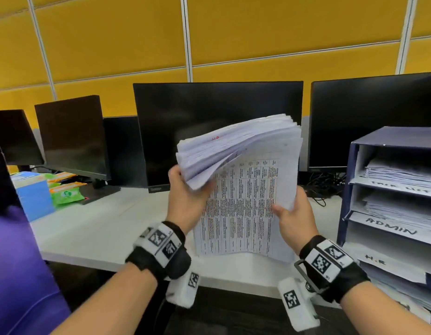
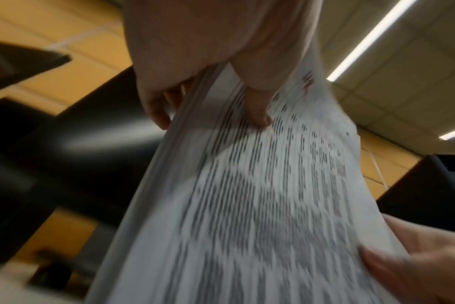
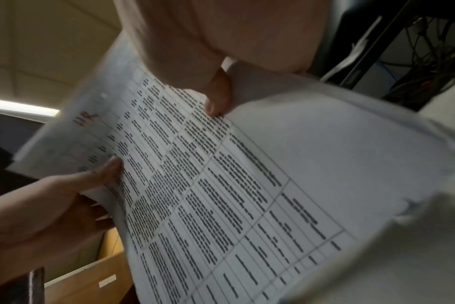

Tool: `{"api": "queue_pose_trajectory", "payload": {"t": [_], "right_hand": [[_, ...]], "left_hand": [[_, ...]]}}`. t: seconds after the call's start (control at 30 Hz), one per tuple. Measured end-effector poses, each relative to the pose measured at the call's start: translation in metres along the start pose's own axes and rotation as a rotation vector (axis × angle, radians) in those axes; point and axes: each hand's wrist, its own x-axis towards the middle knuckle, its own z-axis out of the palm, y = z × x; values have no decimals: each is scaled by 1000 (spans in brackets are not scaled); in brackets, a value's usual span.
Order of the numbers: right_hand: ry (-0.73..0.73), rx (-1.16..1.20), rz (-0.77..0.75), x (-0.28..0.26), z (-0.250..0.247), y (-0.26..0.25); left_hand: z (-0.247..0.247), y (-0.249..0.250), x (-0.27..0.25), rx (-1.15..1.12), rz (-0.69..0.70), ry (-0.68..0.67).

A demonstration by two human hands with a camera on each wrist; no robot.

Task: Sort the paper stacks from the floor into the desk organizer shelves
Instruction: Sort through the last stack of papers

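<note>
**Inspector A:** Starting at nine o'clock in the head view, we note a blue box [image 1: 34,194] and green packets [image 1: 64,189] on the white desk [image 1: 108,228], with dark monitors [image 1: 217,131] ranged behind.

**Inspector B:** Moving toward centre, we record the left hand [image 1: 185,201]. Its thumb lies over the near face of the turned-back upper sheets and the fingers curl behind them; it is clamped on the paper stack [image 1: 243,189].

**Inspector A:** We confirm from the left wrist view: thumb [image 2: 257,107] pressed on the printed page, fingers on the far side of the bundle. The print there is blurred.

**Inspector B:** The stack stands roughly upright, its lower edge resting on the desk at six o'clock from the middle monitor. The upper sheets bend over toward twelve o'clock, exposing a printed table. Red letters sit on the top sheet; we cannot read them with certainty.

**Inspector A:** At three o'clock of the stack, the right hand [image 1: 294,213] pinches its right edge, thumb in front, fingers behind.

**Inspector B:** Furthest right stands the desk organizer [image 1: 347,189], just beside the stack, its shelves holding papers; labels read "ADMIN" [image 1: 390,228] and "H.R" [image 1: 376,259].
</note>
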Motion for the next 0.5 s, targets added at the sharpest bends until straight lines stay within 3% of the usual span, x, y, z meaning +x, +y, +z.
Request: {"api": "queue_pose_trajectory", "payload": {"t": [0.1, 0.17, 0.23, 0.3, 0.4, 0.5], "right_hand": [[-36, -23, -46, 11, -2, -9], [-90, -62, -98, 14, -2, -17], [-158, -106, -157, 14, 0, -23], [-208, -160, -208, 12, 4, -30], [-253, -305, -305, 13, 2, -44], [-291, -429, -373, 16, -4, -64]], "left_hand": [[-15, 43, 31, 163, 101, 75], [-26, 71, 48, 430, 177, 124], [-30, 89, 57, 793, 325, 76], [-30, 101, 61, 1001, 379, -67], [-40, 117, 61, 836, 233, -326], [-61, 114, 60, 463, 94, -396]]}}
